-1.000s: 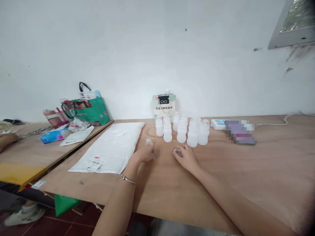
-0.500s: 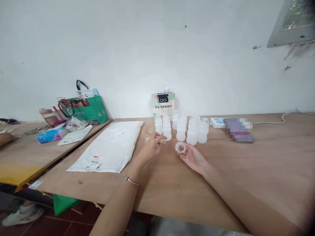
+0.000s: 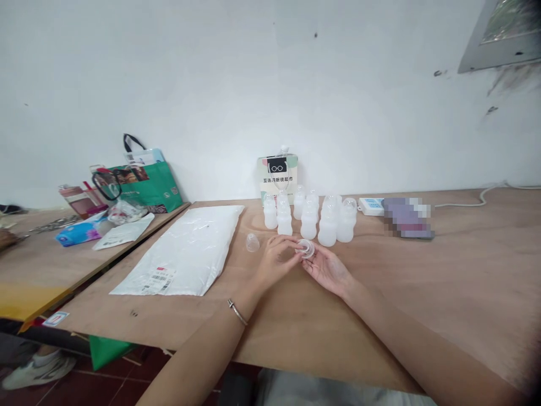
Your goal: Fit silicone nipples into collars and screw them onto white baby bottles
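My right hand (image 3: 332, 272) holds a translucent bottle collar ring (image 3: 306, 248), its fingers closed on the right and lower rim. From the left, my left hand (image 3: 279, 258) meets the ring, thumb and forefinger pinching a small clear piece at its opening; it looks like a bottle nipple, mostly hidden by the fingers. A clear dome cap (image 3: 252, 242) stands on the table just left of my left hand. Behind both hands, several frosted white baby bottles (image 3: 310, 217) with clear domed tops are grouped upright.
A white mailing bag (image 3: 186, 248) lies on the wooden table to the left. Behind the bottles stands a paper bag (image 3: 276, 169). A white power strip (image 3: 371, 206) and a blurred purple item (image 3: 406, 217) are at right. A green bag (image 3: 156, 186) occupies the neighbouring table.
My left hand has moved right with the small clear piece, from beside the bottles to the ring. The dome cap now shows fully. My right hand keeps holding the ring.
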A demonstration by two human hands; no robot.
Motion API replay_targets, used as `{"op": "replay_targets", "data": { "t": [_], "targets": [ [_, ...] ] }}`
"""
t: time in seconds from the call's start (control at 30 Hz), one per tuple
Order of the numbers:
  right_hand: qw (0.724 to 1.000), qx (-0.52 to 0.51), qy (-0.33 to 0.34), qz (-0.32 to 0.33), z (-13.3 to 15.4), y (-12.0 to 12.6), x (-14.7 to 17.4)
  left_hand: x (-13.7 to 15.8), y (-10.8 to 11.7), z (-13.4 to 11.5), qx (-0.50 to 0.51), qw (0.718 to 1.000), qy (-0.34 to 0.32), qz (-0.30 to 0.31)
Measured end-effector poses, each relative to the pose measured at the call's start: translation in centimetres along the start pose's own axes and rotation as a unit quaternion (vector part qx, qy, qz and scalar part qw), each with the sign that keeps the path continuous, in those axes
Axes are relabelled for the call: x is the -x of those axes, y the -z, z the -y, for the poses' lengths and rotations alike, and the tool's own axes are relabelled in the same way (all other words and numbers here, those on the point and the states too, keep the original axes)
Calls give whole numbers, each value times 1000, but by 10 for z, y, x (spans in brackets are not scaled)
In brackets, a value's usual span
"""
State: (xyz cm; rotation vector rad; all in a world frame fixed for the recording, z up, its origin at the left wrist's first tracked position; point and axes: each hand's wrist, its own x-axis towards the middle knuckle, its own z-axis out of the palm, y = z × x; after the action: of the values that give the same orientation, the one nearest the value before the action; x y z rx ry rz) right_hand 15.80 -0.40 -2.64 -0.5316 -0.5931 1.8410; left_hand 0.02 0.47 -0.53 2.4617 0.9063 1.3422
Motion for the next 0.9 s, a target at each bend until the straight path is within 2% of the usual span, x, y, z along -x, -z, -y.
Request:
{"op": "replay_targets", "data": {
  "t": [0.1, 0.23, 0.37, 0.47, 0.6, 0.77, 0.9],
  "targets": [
    [999, 32, 17, -11, 0, 2, -1, 2, -1, -1, -4, 1000, 8, 24],
    [995, 91, 45, 7, -2, 4, -1, 3, -3, -2, 9, 1000, 5, 19],
    [994, 96, 49, 33, -3, 6, -1, 3, -4, -2, 13, 999, -6, 35],
    [993, 98, 51, 46, -3, 8, -2, 2, -3, -3, 12, 999, -22, 22],
    [990, 123, 60, 25, -3, 10, -3, 3, -2, -4, 25, 999, -32, 20],
    [984, 165, 64, 5, -4, 13, -4, 3, -3, -3, 17, 1000, 6, 18],
    [979, 193, 69, 5, -3, 13, -3, 3, -1, -7, -6, 999, 5, 36]
  ]
}}
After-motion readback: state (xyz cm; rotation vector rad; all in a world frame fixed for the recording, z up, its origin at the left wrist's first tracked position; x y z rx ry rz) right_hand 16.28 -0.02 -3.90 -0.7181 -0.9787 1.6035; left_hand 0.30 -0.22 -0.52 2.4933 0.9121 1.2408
